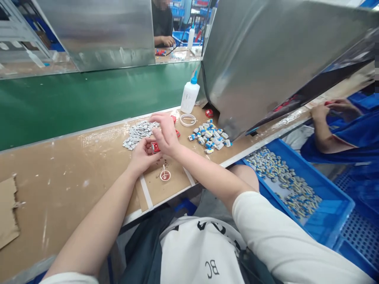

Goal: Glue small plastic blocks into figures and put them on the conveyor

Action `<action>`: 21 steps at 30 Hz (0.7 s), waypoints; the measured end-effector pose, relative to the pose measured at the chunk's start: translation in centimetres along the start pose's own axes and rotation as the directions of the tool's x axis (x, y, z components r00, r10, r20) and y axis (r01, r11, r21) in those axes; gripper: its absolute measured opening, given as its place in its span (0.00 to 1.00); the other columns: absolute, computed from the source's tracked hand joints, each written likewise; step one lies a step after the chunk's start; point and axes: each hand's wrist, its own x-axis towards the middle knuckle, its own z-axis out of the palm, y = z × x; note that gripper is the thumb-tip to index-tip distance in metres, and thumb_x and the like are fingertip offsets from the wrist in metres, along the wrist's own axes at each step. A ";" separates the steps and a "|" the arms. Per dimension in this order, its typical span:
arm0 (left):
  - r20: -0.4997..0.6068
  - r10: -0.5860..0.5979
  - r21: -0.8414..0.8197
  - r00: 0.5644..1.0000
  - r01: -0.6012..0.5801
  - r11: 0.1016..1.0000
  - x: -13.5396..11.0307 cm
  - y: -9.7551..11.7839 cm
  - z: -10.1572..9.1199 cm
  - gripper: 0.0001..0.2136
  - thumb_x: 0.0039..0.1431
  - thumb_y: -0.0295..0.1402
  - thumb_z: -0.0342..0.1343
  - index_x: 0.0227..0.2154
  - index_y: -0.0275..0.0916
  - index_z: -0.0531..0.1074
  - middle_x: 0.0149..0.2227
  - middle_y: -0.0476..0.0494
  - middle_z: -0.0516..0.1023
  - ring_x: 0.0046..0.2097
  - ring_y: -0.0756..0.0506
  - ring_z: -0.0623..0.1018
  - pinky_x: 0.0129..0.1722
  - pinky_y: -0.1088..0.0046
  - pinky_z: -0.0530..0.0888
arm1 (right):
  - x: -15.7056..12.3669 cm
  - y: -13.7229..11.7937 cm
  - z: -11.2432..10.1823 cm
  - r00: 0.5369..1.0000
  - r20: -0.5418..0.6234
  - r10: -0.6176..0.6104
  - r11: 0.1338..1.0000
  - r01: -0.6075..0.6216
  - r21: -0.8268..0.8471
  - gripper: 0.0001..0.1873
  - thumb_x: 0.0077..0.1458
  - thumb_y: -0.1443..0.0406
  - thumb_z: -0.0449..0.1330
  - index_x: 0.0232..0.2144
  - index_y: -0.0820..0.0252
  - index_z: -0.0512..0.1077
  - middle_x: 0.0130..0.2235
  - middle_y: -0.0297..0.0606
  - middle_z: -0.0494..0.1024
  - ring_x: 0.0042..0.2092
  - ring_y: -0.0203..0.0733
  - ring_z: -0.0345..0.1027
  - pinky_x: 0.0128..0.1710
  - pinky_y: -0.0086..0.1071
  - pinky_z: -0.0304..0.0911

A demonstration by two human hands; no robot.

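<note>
My left hand (142, 157) is closed on a small red block (154, 147) with a printed face, low over the cardboard-covered bench. Just above and to the right, my right hand (166, 134) reaches across with thumb and fingers apart; I see nothing held in it. Its fingertips are over the edge of a heap of small flat grey pieces (139, 133). More red pieces (177, 133) lie partly hidden behind that hand. Close to my body, a small round cup (165, 176) holds reddish stuff and a thin white stick.
A white squeeze bottle (190, 96) with a blue cap stands at the back beside a shallow round lid (188, 120). Blue-and-white blocks (211, 136) are heaped rightward. A blue bin (334, 197) holds many more. Metal panels (266, 59) flank the bench; a co-worker's hands (321, 112) are far right.
</note>
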 end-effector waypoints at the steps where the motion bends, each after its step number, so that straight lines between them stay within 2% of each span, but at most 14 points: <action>1: 0.025 -0.027 -0.063 0.999 0.028 0.998 -0.2 0.1 0.0 0.32 0.42 0.39 0.79 0.45 0.35 0.67 0.40 0.41 0.81 0.36 0.45 0.82 0.35 0.69 0.82 | 0.1 0.9 -0.7 0.997 -0.057 0.053 0.998 -0.055 -0.036 0.24 0.76 0.51 0.42 0.50 0.63 0.69 0.51 0.48 0.75 0.57 0.40 0.67 0.61 0.37 0.59; 2: 0.050 -0.038 -0.107 0.998 0.043 0.993 -0.3 0.2 0.0 0.33 0.42 0.40 0.79 0.46 0.35 0.65 0.40 0.41 0.82 0.34 0.45 0.83 0.34 0.69 0.82 | 0.2 2.0 -1.9 0.992 -0.065 0.108 0.990 -0.113 -0.079 0.25 0.76 0.51 0.42 0.48 0.64 0.69 0.49 0.48 0.75 0.55 0.40 0.67 0.59 0.36 0.59; 3: 0.066 -0.034 -0.133 0.997 0.043 0.990 -0.4 0.3 0.0 0.34 0.44 0.41 0.79 0.46 0.35 0.65 0.41 0.39 0.82 0.32 0.46 0.82 0.32 0.68 0.82 | 0.2 3.1 -3.3 0.987 -0.023 0.161 0.978 -0.163 -0.132 0.25 0.76 0.51 0.43 0.45 0.64 0.70 0.46 0.47 0.75 0.51 0.40 0.67 0.57 0.35 0.59; 4: 0.077 -0.020 -0.150 0.997 0.031 0.988 -0.4 0.2 0.0 0.34 0.45 0.42 0.78 0.47 0.35 0.64 0.43 0.37 0.83 0.31 0.46 0.82 0.30 0.69 0.82 | 0.2 4.2 -5.0 0.973 0.074 0.218 0.956 -0.197 -0.215 0.25 0.76 0.51 0.45 0.41 0.64 0.71 0.44 0.46 0.75 0.48 0.39 0.66 0.54 0.35 0.58; 5: 0.081 -0.001 -0.166 0.997 0.015 0.986 -0.3 0.2 -0.1 0.33 0.47 0.44 0.77 0.47 0.35 0.64 0.44 0.36 0.83 0.30 0.47 0.82 0.28 0.70 0.81 | 0.1 5.2 -6.9 0.940 0.200 0.278 0.924 -0.204 -0.323 0.25 0.75 0.51 0.48 0.38 0.65 0.72 0.43 0.45 0.76 0.47 0.40 0.66 0.52 0.35 0.57; 6: 0.086 0.015 -0.183 0.996 0.001 0.983 -0.2 0.0 -0.2 0.33 0.48 0.45 0.77 0.47 0.35 0.64 0.44 0.35 0.83 0.29 0.47 0.81 0.26 0.70 0.80 | 0.0 6.1 -8.7 0.874 0.326 0.360 0.876 -0.197 -0.440 0.22 0.74 0.53 0.52 0.38 0.64 0.75 0.45 0.46 0.77 0.49 0.41 0.66 0.53 0.35 0.55; 8: 0.090 0.045 -0.225 0.995 -0.023 0.974 0.2 -0.3 -0.3 0.33 0.49 0.46 0.76 0.48 0.34 0.65 0.45 0.34 0.83 0.27 0.48 0.80 0.24 0.72 0.78 | -0.5 7.5 -12.2 0.668 0.549 0.502 0.792 -0.101 -0.602 0.16 0.68 0.56 0.61 0.45 0.62 0.79 0.52 0.46 0.77 0.53 0.45 0.65 0.54 0.36 0.54; 9: 0.093 0.058 -0.246 0.994 -0.034 0.969 0.4 -0.5 -0.4 0.33 0.50 0.47 0.76 0.49 0.34 0.65 0.45 0.33 0.83 0.27 0.48 0.80 0.23 0.73 0.78 | -0.8 7.9 -13.5 0.563 0.632 0.532 0.775 -0.023 -0.631 0.17 0.65 0.56 0.65 0.50 0.59 0.80 0.56 0.46 0.76 0.56 0.48 0.64 0.54 0.37 0.54; 11: 0.119 0.087 -0.280 0.989 -0.050 0.959 0.6 -0.8 -0.6 0.33 0.51 0.46 0.76 0.50 0.32 0.66 0.45 0.32 0.83 0.27 0.48 0.80 0.24 0.73 0.78 | -1.5 8.3 -15.1 0.481 0.694 0.536 0.781 0.029 -0.624 0.15 0.60 0.59 0.69 0.48 0.58 0.82 0.53 0.46 0.78 0.57 0.51 0.64 0.56 0.39 0.54; 13: 0.172 0.120 -0.312 0.978 -0.062 0.948 0.7 -1.0 -0.7 0.34 0.52 0.46 0.76 0.52 0.32 0.67 0.45 0.30 0.83 0.27 0.47 0.81 0.24 0.73 0.78 | -1.9 8.4 -15.4 0.462 0.715 0.524 0.793 0.042 -0.608 0.13 0.59 0.63 0.68 0.45 0.62 0.83 0.50 0.49 0.79 0.57 0.53 0.65 0.57 0.41 0.55; 15: 0.228 0.158 -0.345 0.961 -0.072 0.936 0.6 -1.1 -0.8 0.35 0.53 0.48 0.75 0.53 0.31 0.68 0.45 0.29 0.83 0.28 0.47 0.81 0.25 0.73 0.78 | -2.0 8.2 -14.8 0.475 0.715 0.513 0.804 0.025 -0.594 0.12 0.61 0.64 0.66 0.44 0.65 0.82 0.48 0.51 0.80 0.56 0.53 0.67 0.59 0.44 0.57; 17: 0.266 0.191 -0.372 0.945 -0.082 0.924 0.5 -1.1 -0.8 0.36 0.54 0.51 0.74 0.54 0.31 0.68 0.45 0.29 0.83 0.28 0.47 0.81 0.25 0.73 0.78 | -1.9 7.6 -13.7 0.514 0.695 0.502 0.818 -0.021 -0.575 0.16 0.66 0.62 0.61 0.48 0.67 0.81 0.49 0.53 0.80 0.56 0.52 0.69 0.60 0.44 0.60; 19: 0.280 0.210 -0.384 0.937 -0.091 0.919 0.4 -1.0 -0.8 0.37 0.54 0.53 0.74 0.55 0.31 0.68 0.46 0.28 0.83 0.28 0.47 0.81 0.25 0.73 0.78 | -1.7 6.4 -12.8 0.573 0.653 0.495 0.829 -0.086 -0.553 0.23 0.72 0.58 0.53 0.58 0.68 0.76 0.53 0.52 0.79 0.55 0.47 0.71 0.59 0.41 0.65; 21: 0.276 0.210 -0.381 0.938 -0.094 0.920 0.3 -1.0 -0.6 0.37 0.54 0.54 0.73 0.54 0.32 0.68 0.46 0.28 0.82 0.27 0.48 0.80 0.24 0.74 0.77 | -1.4 4.5 -12.0 0.634 0.590 0.500 0.852 -0.237 -0.468 0.29 0.75 0.52 0.48 0.63 0.67 0.71 0.55 0.51 0.78 0.51 0.42 0.74 0.54 0.38 0.70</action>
